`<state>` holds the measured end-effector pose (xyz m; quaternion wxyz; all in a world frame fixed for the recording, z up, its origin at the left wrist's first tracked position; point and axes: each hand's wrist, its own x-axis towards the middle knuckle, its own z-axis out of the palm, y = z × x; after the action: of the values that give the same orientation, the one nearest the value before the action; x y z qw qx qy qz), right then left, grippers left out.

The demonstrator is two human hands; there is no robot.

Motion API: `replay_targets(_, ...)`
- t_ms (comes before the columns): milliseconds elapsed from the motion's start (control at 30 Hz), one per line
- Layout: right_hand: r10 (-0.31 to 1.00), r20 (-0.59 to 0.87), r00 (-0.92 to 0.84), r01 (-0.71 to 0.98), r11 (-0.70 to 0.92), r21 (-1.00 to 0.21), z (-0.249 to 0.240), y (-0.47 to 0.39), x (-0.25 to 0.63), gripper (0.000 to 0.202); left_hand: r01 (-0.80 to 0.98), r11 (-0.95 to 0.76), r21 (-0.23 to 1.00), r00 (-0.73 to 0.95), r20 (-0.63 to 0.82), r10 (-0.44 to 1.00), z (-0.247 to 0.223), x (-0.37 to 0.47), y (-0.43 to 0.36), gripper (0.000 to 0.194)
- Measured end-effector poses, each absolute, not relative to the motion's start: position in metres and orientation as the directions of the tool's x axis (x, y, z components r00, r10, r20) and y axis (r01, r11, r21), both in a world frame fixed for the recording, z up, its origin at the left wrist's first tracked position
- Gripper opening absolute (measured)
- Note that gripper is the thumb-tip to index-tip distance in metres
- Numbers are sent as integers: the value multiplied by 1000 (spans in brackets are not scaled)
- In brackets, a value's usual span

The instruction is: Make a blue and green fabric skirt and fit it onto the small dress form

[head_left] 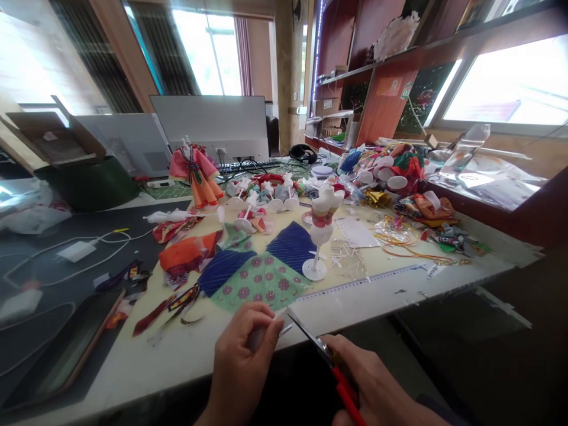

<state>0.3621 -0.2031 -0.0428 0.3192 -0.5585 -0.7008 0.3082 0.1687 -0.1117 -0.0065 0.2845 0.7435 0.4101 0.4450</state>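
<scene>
Near the table's front edge, my left hand (244, 361) pinches a small pale strip (286, 329) between thumb and fingertips; its exact kind is hard to make out. My right hand (370, 376) grips red-handled scissors (346, 395), whose blades point up and left towards the strip, apart from it. Just beyond my hands lies a small doll garment in green flowered cloth (261, 284) with dark blue striped pieces (293, 244). Beside it stands a white miniature dress form (326, 198) with a patterned band around its chest.
A clear ruler (368, 283) lies along the front edge. Thin white sticks (348, 260), ribbons (399, 242) and fabric scraps (437, 210) cover the right. Behind stand a dressed doll form (197, 171) and a monitor (213, 127). At left rests a tablet (66, 349).
</scene>
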Motion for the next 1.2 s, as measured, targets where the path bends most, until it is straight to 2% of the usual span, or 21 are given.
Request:
replay_targets(167, 967, 141, -214, 609, 245, -754, -42, -203, 360, 74, 355, -530, 770, 281, 452, 846, -11, 170, -114, 14)
replay_targets(367, 972, 120, -200, 582, 216, -783, -38, -201, 359, 82, 351, -572, 741, 308, 486, 818, -15, 173, -117, 13)
replay_targets(1200, 985, 78, -156, 642, 161, -749, -40, -202, 359, 70, 374, -558, 740, 337, 453, 826, -20, 175, -116, 13)
